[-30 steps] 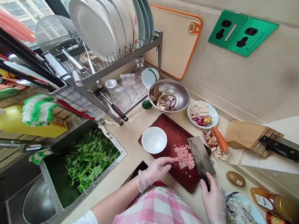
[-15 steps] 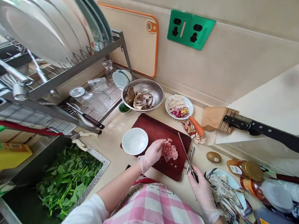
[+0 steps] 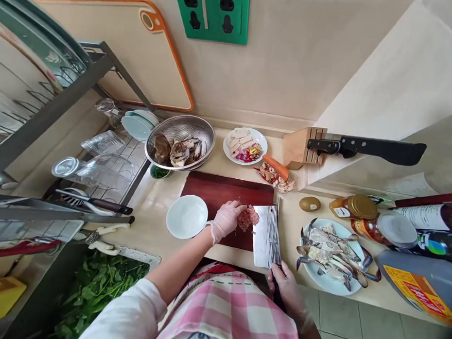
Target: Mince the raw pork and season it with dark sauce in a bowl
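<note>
My gloved left hand is at the left side of the chopped pink meat, its fingers drawn together against the pile. The meat lies on a dark red cutting board. In my gloved right hand is the black handle of a cleaver. Its broad blade lies nearly flat over the board's right side, with its far left corner at the meat. A white bowl stands by my left wrist, overlapping the board's left edge.
Behind the board are a metal colander, a plate of sliced food, a carrot and a knife block. Cut crabs fill a plate on the right, near jars. Leafy greens lie in the sink.
The cleaver blade has turned from edge-on to nearly flat and come against the meat. My left hand stays at the meat, now pressing on its side. The view has shifted to the right.
</note>
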Available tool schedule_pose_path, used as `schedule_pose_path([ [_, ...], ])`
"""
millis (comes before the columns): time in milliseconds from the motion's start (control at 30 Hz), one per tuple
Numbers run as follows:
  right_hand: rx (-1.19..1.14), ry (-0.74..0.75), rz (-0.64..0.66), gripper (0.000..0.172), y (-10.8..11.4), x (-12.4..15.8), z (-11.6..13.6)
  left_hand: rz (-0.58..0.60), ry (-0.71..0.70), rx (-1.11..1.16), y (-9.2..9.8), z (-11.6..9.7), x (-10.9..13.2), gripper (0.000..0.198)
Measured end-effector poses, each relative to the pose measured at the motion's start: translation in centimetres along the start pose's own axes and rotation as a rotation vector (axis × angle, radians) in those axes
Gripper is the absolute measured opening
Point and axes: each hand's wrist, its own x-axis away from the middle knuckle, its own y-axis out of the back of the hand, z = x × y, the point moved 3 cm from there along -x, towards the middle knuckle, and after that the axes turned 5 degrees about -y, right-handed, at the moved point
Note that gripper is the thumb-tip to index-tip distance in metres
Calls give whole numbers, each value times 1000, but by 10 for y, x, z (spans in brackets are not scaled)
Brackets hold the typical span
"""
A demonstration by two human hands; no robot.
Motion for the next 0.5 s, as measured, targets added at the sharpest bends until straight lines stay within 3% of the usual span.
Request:
schedule_pose_path([
  [233,54,39,64,35,-35,-20,16,-391,116,199,-17,8,46,63],
  [500,188,52,146,35,-61,-27,21,-442,192,237,-42,0,36,86],
])
